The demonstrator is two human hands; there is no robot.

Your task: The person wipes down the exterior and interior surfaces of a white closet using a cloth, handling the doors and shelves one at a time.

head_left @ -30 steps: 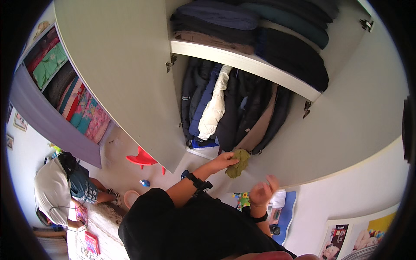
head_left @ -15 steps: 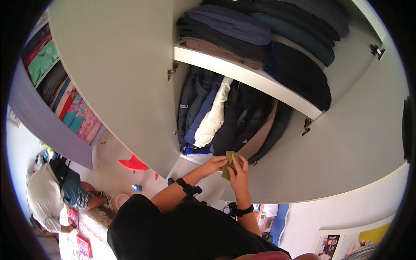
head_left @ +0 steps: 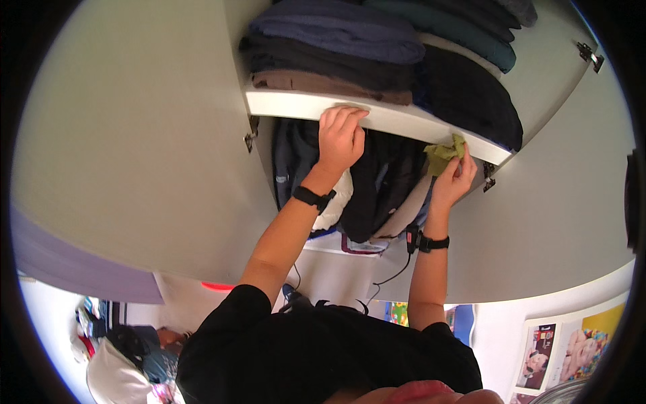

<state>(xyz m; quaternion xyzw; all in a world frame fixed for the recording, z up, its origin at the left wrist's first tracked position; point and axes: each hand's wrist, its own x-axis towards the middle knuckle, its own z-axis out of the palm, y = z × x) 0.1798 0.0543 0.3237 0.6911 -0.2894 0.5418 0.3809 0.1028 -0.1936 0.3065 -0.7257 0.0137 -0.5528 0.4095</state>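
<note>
A white shelf board [head_left: 397, 120] runs across the open wardrobe. My left hand [head_left: 341, 138] rests on its front edge, fingers bent over the top and holding no loose thing. Farther right, my right hand [head_left: 455, 176] grips a crumpled olive-green cloth [head_left: 444, 155] against the same edge. Folded dark clothes lie in stacks on the board, among them a navy folded garment [head_left: 336, 32] and a black one [head_left: 464, 87]. Below the board hang dark jackets [head_left: 377, 182] and a white puffy jacket [head_left: 334, 205], partly hidden by my left forearm.
Wardrobe doors stand open at left [head_left: 141, 148] and right [head_left: 558, 195], with metal hinges [head_left: 488, 176] near the board. A black cable [head_left: 397, 276] hangs from my right wrist strap. At lower left another person [head_left: 118, 370] is partly visible. A poster [head_left: 572, 343] is at lower right.
Both hands have risen from below the hanging clothes to the shelf edge and moved apart. My left hand has let go of the cloth; my right hand carries it.
</note>
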